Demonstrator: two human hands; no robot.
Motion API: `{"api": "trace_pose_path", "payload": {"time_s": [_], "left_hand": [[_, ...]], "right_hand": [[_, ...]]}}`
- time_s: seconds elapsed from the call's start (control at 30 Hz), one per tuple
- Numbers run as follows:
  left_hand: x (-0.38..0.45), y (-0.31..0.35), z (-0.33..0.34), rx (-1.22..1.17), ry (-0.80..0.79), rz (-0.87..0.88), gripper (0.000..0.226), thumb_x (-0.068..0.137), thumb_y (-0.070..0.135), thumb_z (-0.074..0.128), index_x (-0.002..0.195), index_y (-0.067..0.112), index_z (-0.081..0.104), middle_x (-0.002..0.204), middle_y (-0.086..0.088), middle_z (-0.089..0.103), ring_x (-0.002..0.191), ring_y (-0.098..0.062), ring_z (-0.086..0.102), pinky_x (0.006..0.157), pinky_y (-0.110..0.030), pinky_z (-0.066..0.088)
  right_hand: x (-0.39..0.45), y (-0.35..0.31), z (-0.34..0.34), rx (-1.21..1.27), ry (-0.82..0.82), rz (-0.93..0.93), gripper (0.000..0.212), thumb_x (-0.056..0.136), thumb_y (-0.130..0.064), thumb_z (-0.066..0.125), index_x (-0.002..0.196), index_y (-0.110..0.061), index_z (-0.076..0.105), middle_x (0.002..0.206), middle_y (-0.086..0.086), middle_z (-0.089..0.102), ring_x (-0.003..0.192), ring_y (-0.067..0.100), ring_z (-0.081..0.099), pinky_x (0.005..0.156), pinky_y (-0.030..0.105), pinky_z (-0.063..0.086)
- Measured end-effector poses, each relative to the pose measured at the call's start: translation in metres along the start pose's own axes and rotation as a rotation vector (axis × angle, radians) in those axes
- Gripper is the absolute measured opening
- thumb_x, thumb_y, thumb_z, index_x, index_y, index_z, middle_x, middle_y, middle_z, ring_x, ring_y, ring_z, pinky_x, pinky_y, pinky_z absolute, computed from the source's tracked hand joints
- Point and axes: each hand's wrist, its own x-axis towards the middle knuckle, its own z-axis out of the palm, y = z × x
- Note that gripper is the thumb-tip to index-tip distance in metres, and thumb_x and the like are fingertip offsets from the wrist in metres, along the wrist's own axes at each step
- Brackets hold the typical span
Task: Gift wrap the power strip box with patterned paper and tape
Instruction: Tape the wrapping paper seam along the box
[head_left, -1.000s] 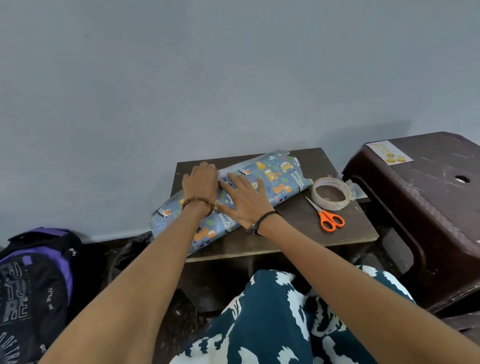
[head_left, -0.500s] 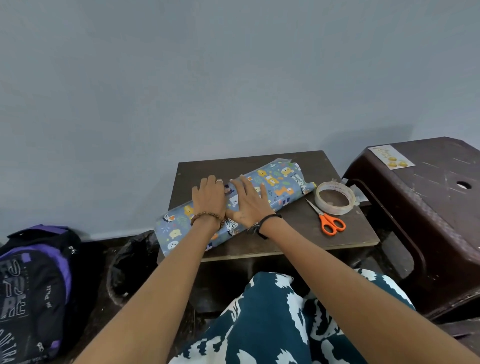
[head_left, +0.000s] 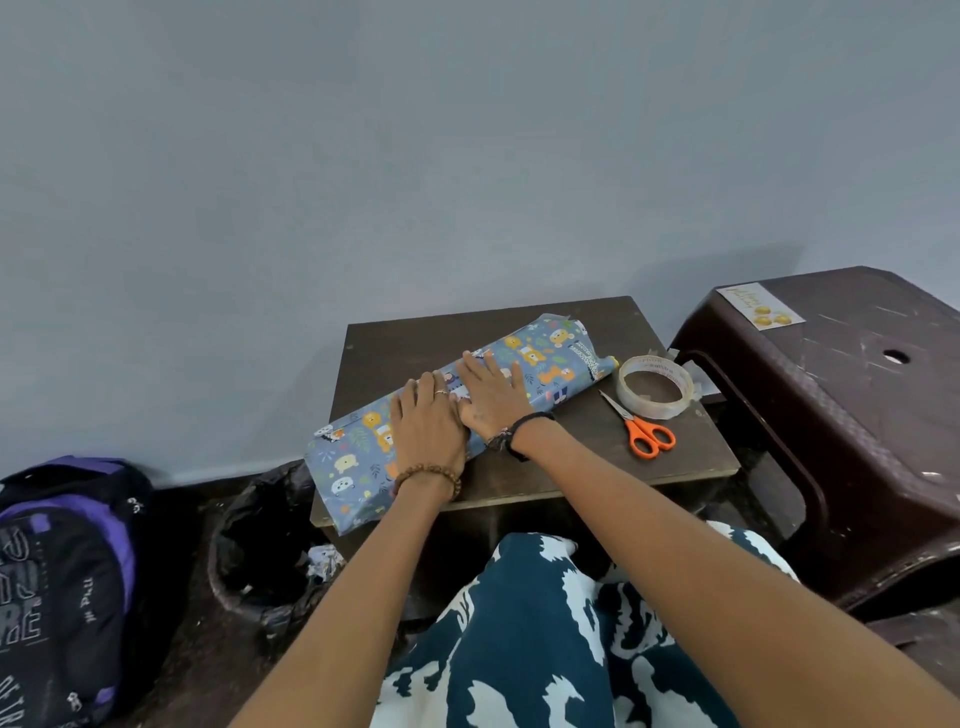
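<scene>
On the tabletop (head_left: 519, 467): wrapped box (head_left: 457, 410) lies diagonally.
Grip: left hand (head_left: 426, 426) and right hand (head_left: 491, 397) flat, holding nothing.
Change: hands slid closer together, smoothing paper; seam looks ready for tape (head_left: 655, 387).

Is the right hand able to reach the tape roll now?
Probably yes. The right hand lies flat on the wrapped box, and the tape roll sits just to its right on the table, nothing between.
</scene>
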Motion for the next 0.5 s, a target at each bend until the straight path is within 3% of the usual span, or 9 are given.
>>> {"api": "trace_pose_path", "payload": {"time_s": [0.13,0.2,0.27,0.33,0.4,0.5], "left_hand": [[0.0,0.0,0.0,-0.024,0.018,0.0,0.043,0.1,0.023,0.026,0.139,0.008,0.035,0.141,-0.007,0.039,0.133,-0.024,0.03,0.113,-0.036,0.019],[0.0,0.001,-0.001,-0.026,0.035,-0.003,0.042,0.099,0.022,0.028,0.137,0.007,0.037,0.139,-0.008,0.041,0.131,-0.025,0.032,0.111,-0.036,0.021],[0.0,0.002,-0.002,-0.022,0.04,-0.002,0.042,0.098,0.022,0.029,0.136,0.006,0.039,0.137,-0.009,0.042,0.129,-0.025,0.034,0.11,-0.036,0.021],[-0.001,0.002,-0.002,-0.024,0.043,-0.002,0.042,0.098,0.022,0.03,0.135,0.005,0.039,0.136,-0.01,0.043,0.128,-0.027,0.035,0.11,-0.037,0.022],[-0.001,0.003,-0.003,-0.034,0.045,-0.005,0.042,0.098,0.021,0.031,0.135,0.004,0.04,0.136,-0.012,0.044,0.128,-0.028,0.035,0.11,-0.038,0.021],[-0.001,0.003,-0.002,-0.04,0.045,-0.007,0.042,0.098,0.021,0.032,0.136,0.003,0.04,0.136,-0.013,0.044,0.129,-0.03,0.035,0.11,-0.039,0.021]], "right_hand": [[-0.018,0.003,-0.005,0.005,-0.031,-0.025,0.053,0.101,-0.027,0.027,0.148,-0.008,0.009,0.157,0.005,0.002,0.144,0.021,-0.001,0.114,0.046,-0.004],[-0.032,0.011,-0.013,0.127,-0.019,-0.04,0.05,0.099,-0.021,0.037,0.144,-0.003,0.024,0.155,0.009,0.016,0.142,0.024,0.015,0.114,0.043,0.009],[-0.047,0.023,-0.022,0.277,0.081,-0.003,0.043,0.095,-0.014,0.043,0.137,-0.005,0.039,0.146,0.01,0.034,0.131,0.026,0.034,0.108,0.039,0.029],[-0.062,0.042,-0.031,0.308,0.247,0.094,0.039,0.093,-0.01,0.045,0.132,-0.011,0.047,0.136,0.008,0.044,0.12,0.025,0.046,0.096,0.033,0.039],[-0.075,0.066,-0.036,0.229,0.393,0.199,0.037,0.09,-0.006,0.047,0.126,-0.012,0.053,0.129,0.009,0.048,0.114,0.025,0.049,0.086,0.03,0.04],[-0.092,0.101,-0.038,0.105,0.488,0.37,0.038,0.089,-0.005,0.049,0.127,-0.009,0.05,0.132,0.011,0.045,0.121,0.026,0.043,0.091,0.033,0.04]]}}
